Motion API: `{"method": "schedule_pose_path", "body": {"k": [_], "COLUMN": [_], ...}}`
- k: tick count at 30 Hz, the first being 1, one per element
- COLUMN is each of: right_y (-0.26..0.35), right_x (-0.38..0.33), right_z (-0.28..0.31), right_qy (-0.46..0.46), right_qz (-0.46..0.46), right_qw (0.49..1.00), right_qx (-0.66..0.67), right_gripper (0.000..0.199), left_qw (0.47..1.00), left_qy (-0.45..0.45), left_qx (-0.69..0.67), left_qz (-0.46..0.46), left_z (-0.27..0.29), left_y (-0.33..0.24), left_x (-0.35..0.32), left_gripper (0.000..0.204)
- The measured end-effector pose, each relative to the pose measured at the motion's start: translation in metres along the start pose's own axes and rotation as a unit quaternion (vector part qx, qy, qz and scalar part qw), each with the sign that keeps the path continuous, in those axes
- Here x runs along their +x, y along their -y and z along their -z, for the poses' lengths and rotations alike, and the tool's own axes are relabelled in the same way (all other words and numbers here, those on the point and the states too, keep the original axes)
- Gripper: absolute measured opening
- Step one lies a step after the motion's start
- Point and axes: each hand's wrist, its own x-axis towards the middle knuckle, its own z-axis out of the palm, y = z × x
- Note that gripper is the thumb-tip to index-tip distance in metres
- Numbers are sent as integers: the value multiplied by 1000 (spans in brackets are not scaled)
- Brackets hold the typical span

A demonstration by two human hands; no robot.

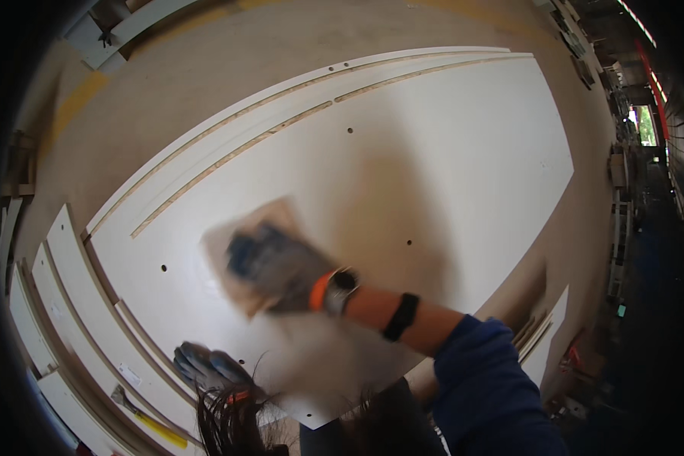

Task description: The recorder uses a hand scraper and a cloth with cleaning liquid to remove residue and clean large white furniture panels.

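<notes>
A large white panel (494, 167) with narrow grooves and small round holes lies before me. Over its left-middle part my right hand (277, 262), in a grey and dark-blue glove, presses on a tan square sheet (287, 211). Motion blurs both, and whether the sheet is cloth, paper or card I cannot tell. A watch with an orange band (323, 292) circles that wrist. My left hand (213, 366), also gloved, rests at the panel's near left edge with its fingers stretched out. Dark hair strands partly cover it, and nothing shows in its grip.
Several long white boards (80, 304) lie along the left. A yellow-handled tool (156, 425) sits on one of them. More white boards (543, 338) lean near my right elbow. A white frame piece (140, 23) is at the far left, on a brown floor (228, 57).
</notes>
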Motion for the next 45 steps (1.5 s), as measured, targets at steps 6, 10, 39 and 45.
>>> {"method": "schedule_pose_path", "body": {"k": [6,10,39,45], "right_y": [-259,-301,-175,-64], "right_x": [-138,-172,-62,97], "right_z": [100,138,75,-17], "right_qy": [-12,-28,-75,-86], "right_qz": [-453,-662,-485,-244], "right_qw": [813,704,816,899], "right_qx": [-366,-254,-306,-352], "right_gripper": [67,77,55,63], "left_qw": [994,983,991,996], "left_qy": [90,72,78,60], "left_qx": [59,150,84,48], "left_qz": [-8,-71,67,51], "left_z": [13,20,15,18], "left_y": [-10,-1,-19,-29], "left_x": [17,19,6,9], "left_gripper": [54,55,70,62]}}
